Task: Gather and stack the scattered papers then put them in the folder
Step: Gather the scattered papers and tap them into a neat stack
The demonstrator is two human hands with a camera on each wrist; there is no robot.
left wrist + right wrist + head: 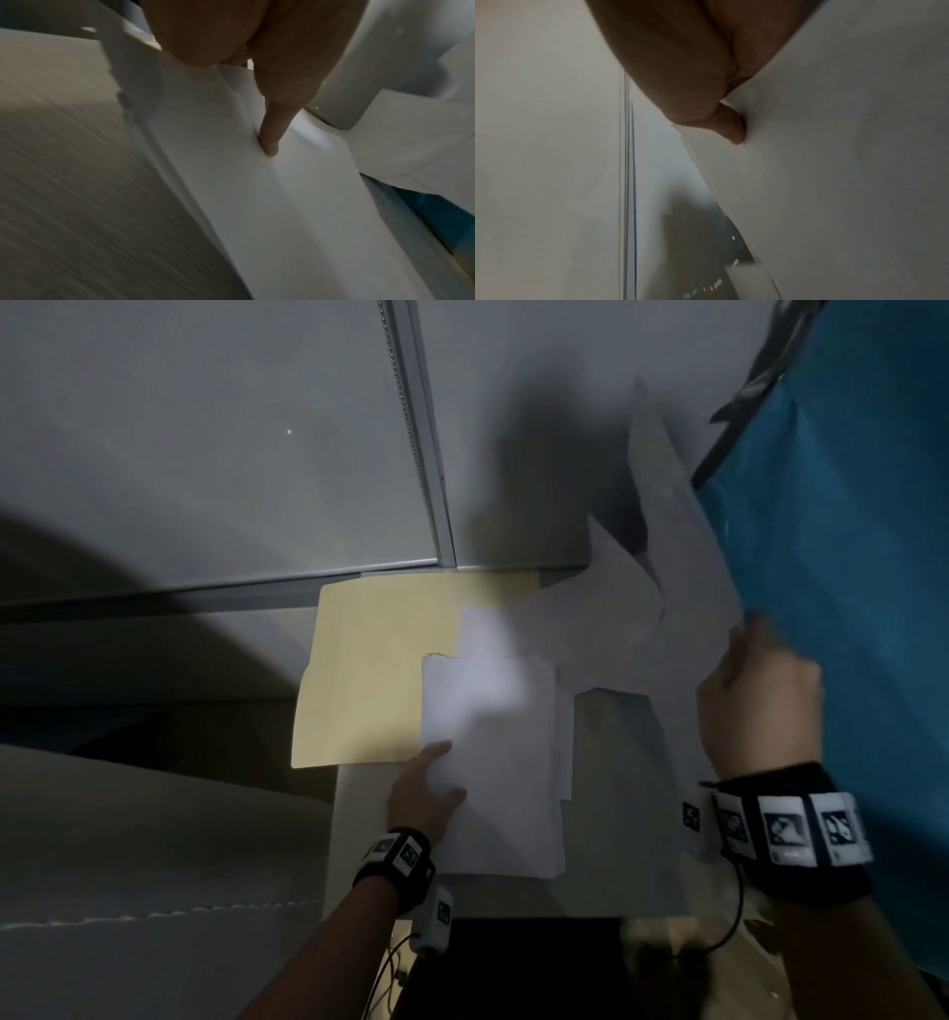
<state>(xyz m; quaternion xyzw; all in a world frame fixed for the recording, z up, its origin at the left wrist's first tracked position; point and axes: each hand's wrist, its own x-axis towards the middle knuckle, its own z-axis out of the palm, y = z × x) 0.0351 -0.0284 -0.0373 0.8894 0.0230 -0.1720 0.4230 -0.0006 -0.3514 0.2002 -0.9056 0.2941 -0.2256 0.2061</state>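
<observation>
Your work surface is a small white table [621, 788], dimly lit. A grey wall [205, 454] closes its far edge, and a metal strip [418, 444] runs up that wall. A blue sheet [832, 557] hangs along the table's right side, close to your right hand. A pale cushion [128, 839] lies beyond the left edge. Bare tabletop shows only right of the stack, toward the near edge.

The folder [369, 670], tan and lying flat, occupies the far left corner, its far edge against the wall and its left side overhanging the table edge. The stack [493, 762] of white papers overlaps the folder's near right part and runs to the near edge. More loose sheets [590, 629] are fanned between the stack and the far right corner, partly on the folder.

Your right hand [760, 706] is raised over the right edge, pinching a sheet [672, 531] that rises toward the wall and curls; the right wrist view shows your thumb [731, 125] pressed on its face, the fingers hidden behind it. That lifted sheet screens the far right corner.

Your left hand [426, 788] grips the stack's left edge, thumb on top and fingers beneath; the left wrist view shows the thumb [272, 140] pressing the top page.
</observation>
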